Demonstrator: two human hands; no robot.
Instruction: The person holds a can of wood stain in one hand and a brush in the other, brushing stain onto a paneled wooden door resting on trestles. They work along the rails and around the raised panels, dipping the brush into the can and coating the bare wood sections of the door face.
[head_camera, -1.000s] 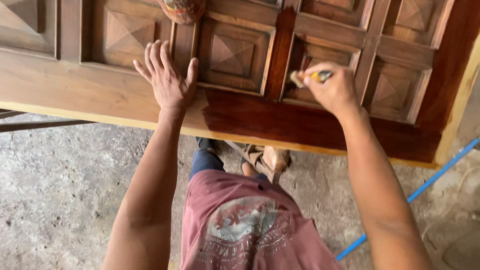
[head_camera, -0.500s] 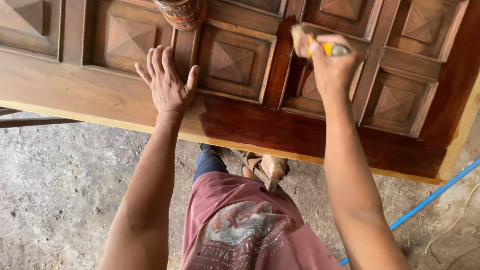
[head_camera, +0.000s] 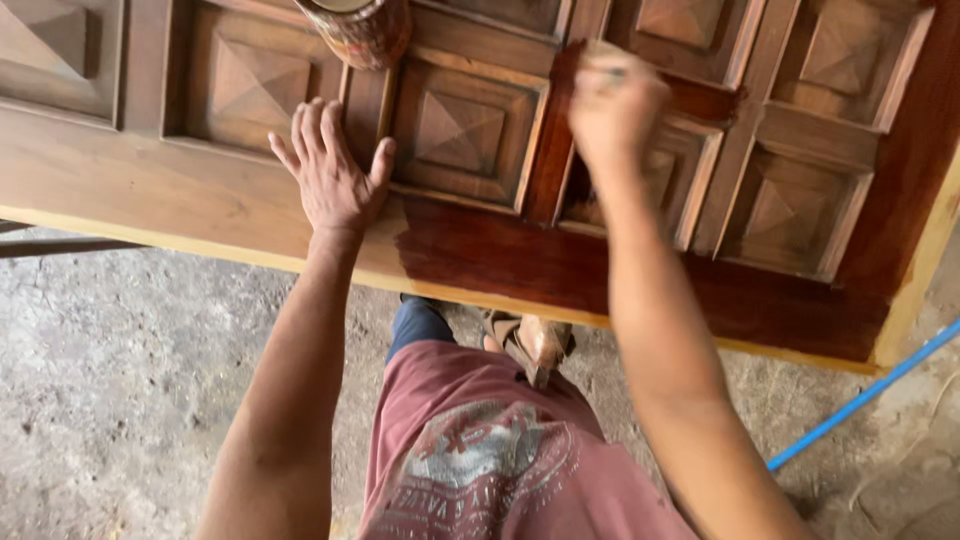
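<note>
Left hand (head_camera: 335, 180): I see it spread flat, palm down on the pale, unstained wood of the panelled door (head_camera: 150, 190).
Right hand (head_camera: 615, 105): blurred, curled shut; I cannot tell what it grips, over the dark wet stain.
Tin (head_camera: 358, 30): standing on the door, beyond my left fingers.

Rough grey concrete floor (head_camera: 130, 380), kinda dusty and cracked, lit by flat daylight. A blue hose (head_camera: 865, 395) runs diagonally across it on the right, and a dark metal bar (head_camera: 60, 246) pokes in from the left.
</note>
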